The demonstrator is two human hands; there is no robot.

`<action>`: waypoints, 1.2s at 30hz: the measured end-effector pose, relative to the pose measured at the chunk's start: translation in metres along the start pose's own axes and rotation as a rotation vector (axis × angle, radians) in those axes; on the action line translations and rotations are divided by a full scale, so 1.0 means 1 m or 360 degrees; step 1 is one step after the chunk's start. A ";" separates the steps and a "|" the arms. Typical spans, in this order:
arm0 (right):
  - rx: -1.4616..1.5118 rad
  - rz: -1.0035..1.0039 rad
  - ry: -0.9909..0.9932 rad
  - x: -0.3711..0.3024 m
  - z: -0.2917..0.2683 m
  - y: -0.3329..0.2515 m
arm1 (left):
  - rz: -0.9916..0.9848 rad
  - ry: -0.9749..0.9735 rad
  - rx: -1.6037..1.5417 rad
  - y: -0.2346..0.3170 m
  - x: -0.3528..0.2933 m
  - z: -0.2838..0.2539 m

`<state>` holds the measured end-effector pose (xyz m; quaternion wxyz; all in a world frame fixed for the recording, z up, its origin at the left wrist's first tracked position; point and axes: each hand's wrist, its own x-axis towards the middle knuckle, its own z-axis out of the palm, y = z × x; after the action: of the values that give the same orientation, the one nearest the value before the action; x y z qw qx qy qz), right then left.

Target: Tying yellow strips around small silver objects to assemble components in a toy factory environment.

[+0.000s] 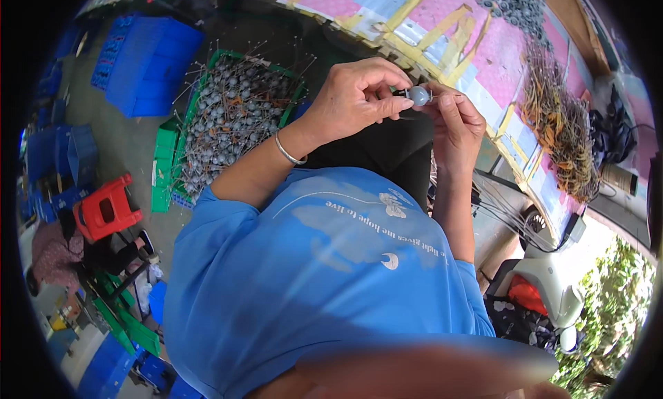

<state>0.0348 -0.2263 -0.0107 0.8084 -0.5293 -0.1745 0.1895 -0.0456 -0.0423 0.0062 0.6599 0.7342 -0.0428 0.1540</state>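
Just in front of the table's near edge, my two hands meet around a small grey ball [419, 96] with thin metal pins. My left hand [362, 95], a bracelet on its wrist, is closed with thumb and fingers pinched at the ball's left side, where a small dark part shows. From the right, my right hand [457, 119] pinches the ball's other side, its fingertips around a thin pin. Left of my left forearm stands a green crate [219, 55] heaped with many similar grey balls on thin metal rods [238, 109].
The table [483, 74] has a pink and white covering with yellow tape. On it lie a heap of small grey rings [514, 8] and a pile of brownish wiry pieces [563, 129]. Blue bins [148, 64], a red stool [107, 205] and a seated person [59, 257] are at left.
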 end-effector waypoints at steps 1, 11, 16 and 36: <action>-0.0036 -0.0005 -0.0114 0.002 0.001 -0.001 | -0.0006 0.0034 0.0017 0.001 -0.002 -0.003; -0.0272 0.0055 -0.0509 -0.004 0.013 -0.004 | 0.0171 0.0153 0.0216 0.005 -0.036 -0.014; -0.0356 0.0148 -0.0669 -0.002 0.012 0.004 | 0.0084 0.0108 0.0046 -0.006 -0.055 -0.013; -0.0469 0.0768 -0.0688 0.000 0.046 0.043 | -0.0491 0.0799 0.1530 -0.094 -0.126 -0.183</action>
<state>0.0073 -0.1738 -0.0332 0.5996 -0.6139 -0.2370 0.4554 -0.1711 0.1320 -0.1039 0.2561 0.8908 0.2983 0.2279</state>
